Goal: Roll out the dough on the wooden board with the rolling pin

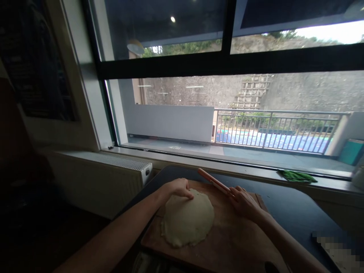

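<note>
The dough (pixel 187 222) lies on the near-left part of a wooden board (pixel 236 242), which sits on a dark desk (pixel 292 208) under the window (pixel 227 106); it is already spread into a broad, roughly round sheet, pale and still thick, with ragged edges along its near side. The left hand (pixel 178 188) rests on the far edge of the dough, fingers curled down and pressing it, nothing gripped; the right hand (pixel 244 201) is closed round one end of a rolling pin (pixel 214 181), which slants away to the left, beside the dough and apart from it, though whether it rests on the board I cannot tell. By my reading the flattening is well begun but not finished; the sheet looks uneven and domed in the middle, so more rolling seems left. A green cloth-like thing (pixel 297 176) lies on the sill (pixel 199 161) to the right; a white radiator (pixel 113 170) stands at the left; a blurred patch covers the near right corner.
</note>
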Available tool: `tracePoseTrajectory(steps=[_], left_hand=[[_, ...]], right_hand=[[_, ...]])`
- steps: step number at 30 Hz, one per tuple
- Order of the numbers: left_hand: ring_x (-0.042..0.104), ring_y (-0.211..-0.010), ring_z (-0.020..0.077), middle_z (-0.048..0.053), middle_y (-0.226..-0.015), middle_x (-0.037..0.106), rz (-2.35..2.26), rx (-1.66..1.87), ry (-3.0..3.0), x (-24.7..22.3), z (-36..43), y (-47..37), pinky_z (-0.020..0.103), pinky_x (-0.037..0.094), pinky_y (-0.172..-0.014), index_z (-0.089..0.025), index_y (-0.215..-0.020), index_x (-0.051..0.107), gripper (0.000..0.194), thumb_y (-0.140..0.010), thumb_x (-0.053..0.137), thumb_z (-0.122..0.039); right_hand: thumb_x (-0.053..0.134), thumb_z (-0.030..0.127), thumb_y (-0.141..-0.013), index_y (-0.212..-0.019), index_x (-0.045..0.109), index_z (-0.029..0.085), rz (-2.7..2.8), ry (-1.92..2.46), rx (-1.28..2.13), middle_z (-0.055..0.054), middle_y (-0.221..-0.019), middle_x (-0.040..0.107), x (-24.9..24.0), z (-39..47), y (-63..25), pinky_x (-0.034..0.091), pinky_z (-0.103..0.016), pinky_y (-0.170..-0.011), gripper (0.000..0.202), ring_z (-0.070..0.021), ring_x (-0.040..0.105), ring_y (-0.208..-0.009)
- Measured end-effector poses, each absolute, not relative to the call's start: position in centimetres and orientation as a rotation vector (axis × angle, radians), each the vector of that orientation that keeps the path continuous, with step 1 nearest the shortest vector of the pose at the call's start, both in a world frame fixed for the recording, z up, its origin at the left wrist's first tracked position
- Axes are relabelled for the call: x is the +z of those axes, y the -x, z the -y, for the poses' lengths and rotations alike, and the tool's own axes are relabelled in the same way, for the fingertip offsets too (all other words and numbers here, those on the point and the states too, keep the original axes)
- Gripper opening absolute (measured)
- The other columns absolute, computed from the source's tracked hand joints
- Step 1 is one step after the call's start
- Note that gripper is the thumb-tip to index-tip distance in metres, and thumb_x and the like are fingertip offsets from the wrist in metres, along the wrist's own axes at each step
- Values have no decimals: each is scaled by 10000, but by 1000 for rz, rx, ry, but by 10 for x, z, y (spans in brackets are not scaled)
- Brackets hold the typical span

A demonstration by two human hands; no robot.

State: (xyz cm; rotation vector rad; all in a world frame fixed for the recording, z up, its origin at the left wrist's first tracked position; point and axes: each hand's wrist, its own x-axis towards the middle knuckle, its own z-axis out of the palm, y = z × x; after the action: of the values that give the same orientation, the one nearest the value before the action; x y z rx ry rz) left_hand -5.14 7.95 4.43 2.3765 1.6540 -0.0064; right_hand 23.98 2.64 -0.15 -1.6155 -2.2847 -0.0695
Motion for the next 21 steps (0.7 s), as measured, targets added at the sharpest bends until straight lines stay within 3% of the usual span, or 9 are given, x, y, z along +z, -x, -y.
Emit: tracePoseTrajectory(steps=[7, 15, 18, 21], left_hand=[[609, -744, 217, 12, -774, 671, -1423, -33, -2094, 48, -95, 45, 236, 428, -531, -167, -792, 672, 349, -511, 705, -373], [623, -734, 181, 48, -869, 679, -1035, 422, -1672, 52, -71, 39, 251, 474, -639, -153, -966, 658, 428, -633, 672, -421], [588, -629, 161, 13, -709, 650, -1333, 513, -1796, 31, -65, 49, 219, 413, -518, -140, -815, 665, 307, -632, 639, -386], [551, -563, 156, -11, -557, 573, -1661, 366, -2030, 23, -58, 73, 216, 340, -466, -144, -614, 625, 198, -617, 624, -342]], right_hand=[[323, 268, -906, -977, 541, 205, 2227, 1643, -141, -71, -967, 553, -9, -22, -245, 337, -282, -774, 238, -188, 501, -887], [310, 298, -913, -956, 534, 197, 2218, 1617, -121, -70, -943, 557, -9, -24, -241, 340, -294, -739, 250, -189, 498, -842], [296, 308, -917, -940, 536, 192, 2213, 1612, -90, -71, -922, 558, -8, -25, -244, 346, -295, -700, 267, -185, 508, -808], [309, 286, -912, -988, 536, 196, 2248, 1558, -31, -57, -903, 568, -4, -21, -247, 358, -275, -667, 256, -164, 524, -777]])
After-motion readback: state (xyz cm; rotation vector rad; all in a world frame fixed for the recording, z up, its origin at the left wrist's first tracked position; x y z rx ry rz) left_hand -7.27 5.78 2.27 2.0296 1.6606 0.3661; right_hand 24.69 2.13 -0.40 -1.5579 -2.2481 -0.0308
